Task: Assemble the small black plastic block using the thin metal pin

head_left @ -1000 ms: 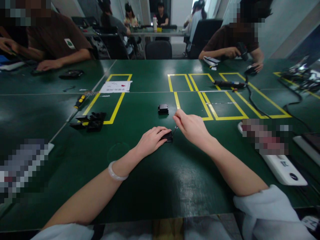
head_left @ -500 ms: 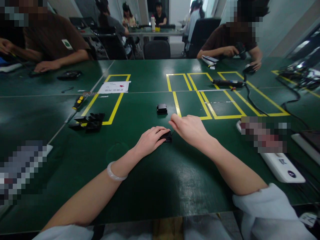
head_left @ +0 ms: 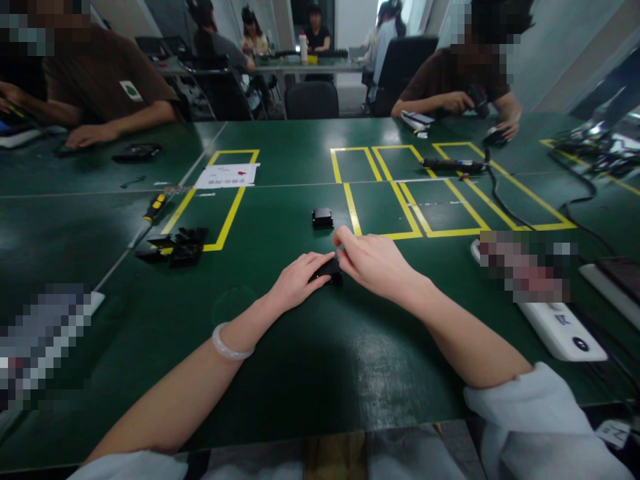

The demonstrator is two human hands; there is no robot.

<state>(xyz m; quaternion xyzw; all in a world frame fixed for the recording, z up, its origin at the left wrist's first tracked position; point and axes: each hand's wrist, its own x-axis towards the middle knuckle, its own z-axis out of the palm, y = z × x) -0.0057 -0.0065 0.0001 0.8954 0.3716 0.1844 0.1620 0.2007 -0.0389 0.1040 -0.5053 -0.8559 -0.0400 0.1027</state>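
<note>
A small black block-like part [head_left: 329, 269] lies on the green table, partly hidden by my fingers. My left hand [head_left: 299, 279] is closed around it, thumb on the near side and fingers over the far side. At the part's right end, my right hand [head_left: 373, 262] is curled in a pinch close to my left fingertips. Whatever the pinch holds is too small or hidden to make out. Just beyond my hands stands a second small black part [head_left: 323, 218] of similar size. Farther left sits a cluster of black pieces [head_left: 176, 247].
A yellow-and-black screwdriver [head_left: 156, 205] and a white paper sheet [head_left: 228, 175] lie to the left. Yellow tape outlines [head_left: 353, 210] mark the table. At right are a corded black tool [head_left: 453, 165] and a white device [head_left: 575, 333]. Co-workers sit across the table.
My right hand has come slightly left and down, closer to the black part and my left fingertips. My left hand keeps its hold with the part almost in place.
</note>
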